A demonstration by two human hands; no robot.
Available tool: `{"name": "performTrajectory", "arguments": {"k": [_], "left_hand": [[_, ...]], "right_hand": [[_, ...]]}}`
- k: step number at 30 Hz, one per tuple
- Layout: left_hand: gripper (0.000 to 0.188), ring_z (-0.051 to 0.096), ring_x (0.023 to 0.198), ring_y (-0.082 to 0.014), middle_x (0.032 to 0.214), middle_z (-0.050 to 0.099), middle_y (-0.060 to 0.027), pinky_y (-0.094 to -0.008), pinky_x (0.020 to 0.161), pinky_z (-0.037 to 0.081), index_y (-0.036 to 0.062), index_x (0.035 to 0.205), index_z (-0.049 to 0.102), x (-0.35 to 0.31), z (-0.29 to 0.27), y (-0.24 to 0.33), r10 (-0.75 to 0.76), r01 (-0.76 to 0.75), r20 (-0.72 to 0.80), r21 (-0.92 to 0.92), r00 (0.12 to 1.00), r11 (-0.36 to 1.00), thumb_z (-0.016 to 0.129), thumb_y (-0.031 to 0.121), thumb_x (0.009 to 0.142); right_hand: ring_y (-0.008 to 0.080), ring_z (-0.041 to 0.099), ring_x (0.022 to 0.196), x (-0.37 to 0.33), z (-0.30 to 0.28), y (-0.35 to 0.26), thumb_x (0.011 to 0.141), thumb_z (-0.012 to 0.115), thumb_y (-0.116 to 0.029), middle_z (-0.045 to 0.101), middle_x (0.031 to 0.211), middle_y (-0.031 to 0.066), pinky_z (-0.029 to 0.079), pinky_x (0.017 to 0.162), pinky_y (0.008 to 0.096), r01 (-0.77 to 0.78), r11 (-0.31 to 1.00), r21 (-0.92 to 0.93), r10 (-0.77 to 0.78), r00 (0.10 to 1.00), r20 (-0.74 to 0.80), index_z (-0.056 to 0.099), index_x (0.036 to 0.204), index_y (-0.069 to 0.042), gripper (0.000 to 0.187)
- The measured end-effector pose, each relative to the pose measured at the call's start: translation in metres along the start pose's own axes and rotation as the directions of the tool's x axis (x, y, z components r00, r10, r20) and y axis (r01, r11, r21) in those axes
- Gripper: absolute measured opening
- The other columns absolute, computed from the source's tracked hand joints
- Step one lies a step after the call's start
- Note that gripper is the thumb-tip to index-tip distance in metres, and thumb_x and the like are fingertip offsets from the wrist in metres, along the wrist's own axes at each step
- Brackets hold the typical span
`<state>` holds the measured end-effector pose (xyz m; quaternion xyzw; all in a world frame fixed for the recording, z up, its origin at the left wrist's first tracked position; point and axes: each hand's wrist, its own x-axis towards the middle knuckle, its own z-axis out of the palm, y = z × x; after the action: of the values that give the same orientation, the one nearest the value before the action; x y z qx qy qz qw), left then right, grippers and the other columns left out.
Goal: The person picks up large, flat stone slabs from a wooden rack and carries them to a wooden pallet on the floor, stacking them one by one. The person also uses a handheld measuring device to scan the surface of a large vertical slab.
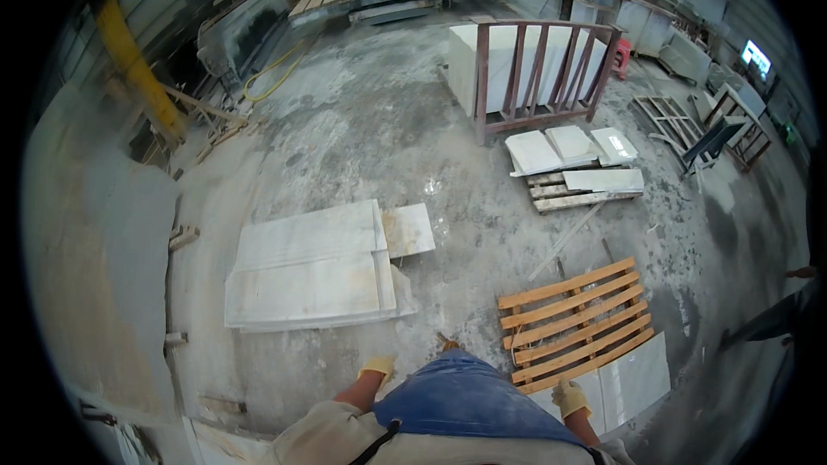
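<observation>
One slatted pallet (577, 319) just beyond right hand (570, 398) | white slabs (306, 275) ahead of left hand (377, 367) | both grips: cannot tell

Gloved hands here: the left hand (376, 368) hangs beside the blue apron (469, 396), the right hand (570, 397) shows against the near edge of a wooden pallet (575, 317). Ahead, stacked pale slabs (306, 271) lie on the grey floor (345, 133); beyond, a dark-red frame (517, 69) stands.
</observation>
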<state>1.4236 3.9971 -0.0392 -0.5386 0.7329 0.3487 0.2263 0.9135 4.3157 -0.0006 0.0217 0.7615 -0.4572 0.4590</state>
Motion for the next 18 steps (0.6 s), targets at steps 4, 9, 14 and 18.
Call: {"name": "performTrajectory", "arguments": {"k": [4,9,14,18], "left_hand": [[0.041,0.07,0.106,-0.0434,0.115,0.073,-0.0246,-0.0534,0.093,0.053,0.0165,0.134,0.066,0.084,-0.1,0.038,0.137,-0.149,-0.105,-0.116,0.985,0.982,0.048,0.04,0.105],[0.043,0.069,0.109,-0.045,0.118,0.071,-0.0273,-0.0551,0.094,0.053,0.0144,0.137,0.064,0.189,-0.186,0.071,-0.106,0.004,-0.11,-0.671,0.988,0.741,0.049,0.04,0.105],[0.044,0.069,0.112,-0.0425,0.119,0.07,-0.0271,-0.0513,0.092,0.055,0.0118,0.137,0.066,0.238,-0.307,0.118,0.089,-0.125,-0.299,-0.106,0.95,0.986,0.052,0.033,0.1],[0.038,0.072,0.105,-0.0397,0.108,0.074,-0.0248,-0.0506,0.089,0.056,0.0111,0.126,0.073,0.296,-0.371,0.119,-0.244,0.133,-0.29,-0.355,0.925,0.925,0.054,0.028,0.097]], "right_hand": [[0.0208,0.065,0.065,0.024,0.054,-0.05,0.101,0.068,-0.048,0.069,0.083,0.0089,0.052,0.057,0.0352,-0.061,0.986,-0.153,0.075,0.993,0.087,0.065,0.11,-0.002,0.046],[0.0207,0.064,0.064,0.102,0.116,-0.155,0.103,0.066,-0.046,0.068,0.081,0.0083,0.051,0.056,0.0361,0.071,0.822,-0.564,0.112,0.953,0.283,0.065,0.109,-0.003,0.044],[0.0199,0.063,0.063,0.227,0.19,-0.27,0.104,0.064,-0.044,0.067,0.079,0.0074,0.05,0.055,0.0362,0.186,0.75,-0.635,0.136,0.896,0.423,0.066,0.107,-0.003,0.041],[0.0192,0.062,0.062,0.345,0.276,-0.386,0.105,0.063,-0.043,0.066,0.078,0.0068,0.05,0.054,0.0364,0.26,0.719,-0.644,0.181,0.825,0.535,0.066,0.105,-0.004,0.04]]}}
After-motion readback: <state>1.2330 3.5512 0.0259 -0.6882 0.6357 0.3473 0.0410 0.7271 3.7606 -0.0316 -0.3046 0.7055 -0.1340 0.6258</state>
